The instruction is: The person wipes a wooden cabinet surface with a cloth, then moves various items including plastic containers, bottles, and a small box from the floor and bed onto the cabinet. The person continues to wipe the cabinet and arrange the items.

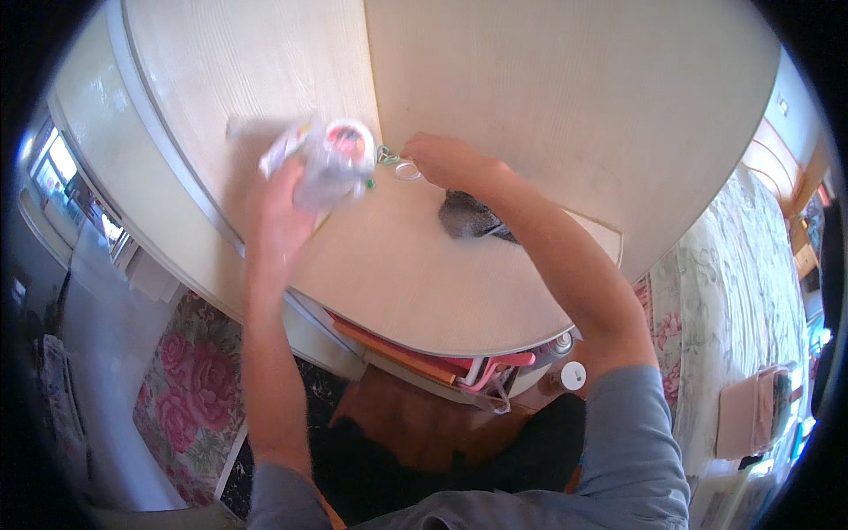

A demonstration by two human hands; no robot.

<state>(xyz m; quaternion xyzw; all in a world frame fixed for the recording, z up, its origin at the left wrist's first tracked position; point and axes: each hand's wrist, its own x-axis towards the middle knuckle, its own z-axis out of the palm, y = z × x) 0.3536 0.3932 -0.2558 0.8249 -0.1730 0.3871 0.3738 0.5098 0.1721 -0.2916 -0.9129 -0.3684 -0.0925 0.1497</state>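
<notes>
My left hand point(285, 205) grips a blurred bundle of clear plastic packaging point(324, 175) above the left side of a rounded, light wood-grain shelf point(424, 285). A round tub or roll point(348, 142) with a white rim and a red-pink printed face sits at the bundle's top. Over the back of the shelf, my right hand point(444, 159) has its fingertips near a white ring point(408, 171); whether they hold anything is hidden. A green cord loop point(386, 156) and a tiny green piece point(371, 183) lie by the back corner. Under my right forearm rests a dark grey fabric-like item point(464, 215), partly covered.
Two upright panels point(563, 86) meet behind the shelf. Red and orange flat items point(397, 348) and a pink tubular piece point(493, 368) protrude from the level below. A can point(562, 342) and a white round lid point(573, 375) stand low right. A pink bin point(748, 414) sits farther right.
</notes>
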